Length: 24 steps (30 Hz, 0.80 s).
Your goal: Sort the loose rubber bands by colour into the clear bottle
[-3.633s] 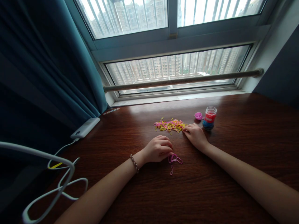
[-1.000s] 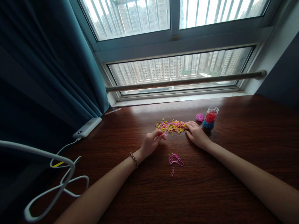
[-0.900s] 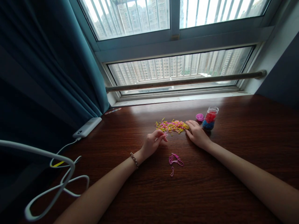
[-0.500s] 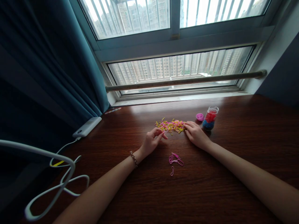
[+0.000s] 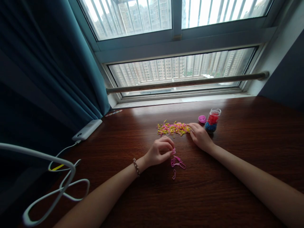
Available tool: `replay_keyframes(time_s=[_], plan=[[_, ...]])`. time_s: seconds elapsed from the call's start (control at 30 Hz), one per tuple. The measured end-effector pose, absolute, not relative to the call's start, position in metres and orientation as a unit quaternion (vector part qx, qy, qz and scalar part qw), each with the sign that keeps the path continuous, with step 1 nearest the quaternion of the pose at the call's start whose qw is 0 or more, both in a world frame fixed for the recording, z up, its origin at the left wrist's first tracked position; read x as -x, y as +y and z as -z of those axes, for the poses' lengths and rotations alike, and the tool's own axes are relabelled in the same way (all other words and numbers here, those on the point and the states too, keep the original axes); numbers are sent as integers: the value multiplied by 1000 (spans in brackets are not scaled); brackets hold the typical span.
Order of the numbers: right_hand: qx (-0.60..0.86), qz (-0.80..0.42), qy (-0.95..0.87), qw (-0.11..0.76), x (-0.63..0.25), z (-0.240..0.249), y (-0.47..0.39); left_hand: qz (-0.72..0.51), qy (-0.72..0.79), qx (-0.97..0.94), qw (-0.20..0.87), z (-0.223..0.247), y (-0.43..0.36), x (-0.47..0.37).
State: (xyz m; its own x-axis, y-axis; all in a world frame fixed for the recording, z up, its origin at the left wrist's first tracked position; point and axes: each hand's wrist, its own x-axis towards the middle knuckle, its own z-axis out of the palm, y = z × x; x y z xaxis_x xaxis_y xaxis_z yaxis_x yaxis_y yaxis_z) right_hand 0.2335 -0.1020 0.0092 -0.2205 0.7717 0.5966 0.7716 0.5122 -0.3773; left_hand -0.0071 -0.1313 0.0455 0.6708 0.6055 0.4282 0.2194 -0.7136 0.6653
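Observation:
My left hand [image 5: 159, 152] pinches a small pink rubber band [image 5: 174, 151] between thumb and fingertips. It is just above a small group of pink rubber bands [image 5: 178, 163] on the table. One more pink band [image 5: 174, 174] lies a little nearer to me. Farther back is a loose pile of yellow and pink rubber bands [image 5: 174, 129]. At the pile's right edge rests my right hand [image 5: 200, 136], its fingers stretched out and touching the bands, nothing visibly gripped. Beside that hand, a glass jar [image 5: 213, 120] with red and blue contents stands upright, lidless.
Next to the jar is a small pink cup-like piece [image 5: 202, 119]. A white power bank [image 5: 87, 130] with a looping white cable [image 5: 71, 177] lies on the left by a blue curtain [image 5: 90, 79]. The brown wooden table [image 5: 251, 133] meets the window sill behind.
My left hand has come away from the pile toward me, carrying a pink band to the small pink group. My right hand has stayed at the pile's right edge.

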Motion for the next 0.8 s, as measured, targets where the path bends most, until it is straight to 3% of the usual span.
replay_keyframes(time_s=[0.27, 0.53, 0.67, 0.8], plan=[[472, -4, -801, 368, -233, -12, -104, -248, 162, -920, 256, -50, -139, 0], [525, 18, -776, 349, -235, -8, -101, -396, 337, -844, 133, -36, -95, 31], [545, 31, -764, 344, -237, -8, -101, -399, 467, -788, 42, -19, -69, 48], [545, 39, -768, 336, -236, -10, -103, -344, 515, -784, 36, -6, -59, 52]])
